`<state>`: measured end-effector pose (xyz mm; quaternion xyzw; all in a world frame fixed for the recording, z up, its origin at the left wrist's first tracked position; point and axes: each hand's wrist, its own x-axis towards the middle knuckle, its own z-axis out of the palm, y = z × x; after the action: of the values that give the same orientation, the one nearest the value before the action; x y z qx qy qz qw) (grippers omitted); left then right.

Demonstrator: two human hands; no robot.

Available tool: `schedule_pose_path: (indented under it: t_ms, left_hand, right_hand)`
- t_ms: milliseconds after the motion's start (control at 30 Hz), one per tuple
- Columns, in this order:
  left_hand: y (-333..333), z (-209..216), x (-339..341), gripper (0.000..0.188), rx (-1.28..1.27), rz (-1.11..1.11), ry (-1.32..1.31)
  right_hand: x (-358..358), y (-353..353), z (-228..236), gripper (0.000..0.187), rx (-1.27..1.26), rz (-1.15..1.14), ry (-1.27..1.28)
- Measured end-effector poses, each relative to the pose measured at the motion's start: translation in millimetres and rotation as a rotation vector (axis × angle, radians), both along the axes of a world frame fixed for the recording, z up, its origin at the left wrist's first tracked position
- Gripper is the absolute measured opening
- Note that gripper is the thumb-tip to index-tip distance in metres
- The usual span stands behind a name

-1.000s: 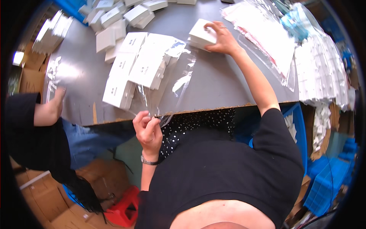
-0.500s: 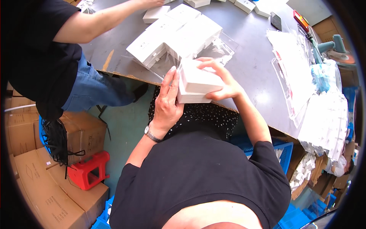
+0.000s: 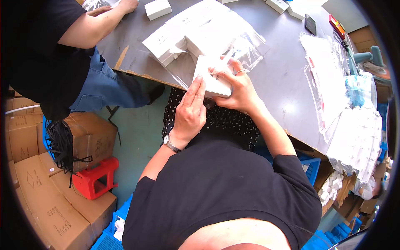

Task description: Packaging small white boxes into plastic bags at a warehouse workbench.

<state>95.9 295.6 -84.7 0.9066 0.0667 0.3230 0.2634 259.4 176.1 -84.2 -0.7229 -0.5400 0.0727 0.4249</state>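
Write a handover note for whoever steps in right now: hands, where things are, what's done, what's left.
Left hand: flat, fingers pressed along the left side of the white box.
Right hand: gripping the box from the right, at the near table edge.
Clear bag: on the table just behind the box; whether the box is partly inside it is unclear.
More white boxes lie in a loose cluster further back; flat bags are stacked to the right.
A co-worker's arm rests at the far left.
Done: one box picked up and squared in both hands.
Left: the cluster of boxes remains loose on the table.
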Motion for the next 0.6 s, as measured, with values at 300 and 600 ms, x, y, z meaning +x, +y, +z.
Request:
schedule_pose_path:
  t_ms: [300, 600]
  left_hand:
    - [6, -5, 6, 0.066, 0.004, -0.028, 0.076]
    - [16, -7, 4, 0.059, 0.014, -0.037, 0.027]
  right_hand:
    - [-27, 17, 5, 0.084, 0.073, -0.247, -0.039]
    - [-41, 31, -26, 0.012, 0.085, -0.069, -0.205]
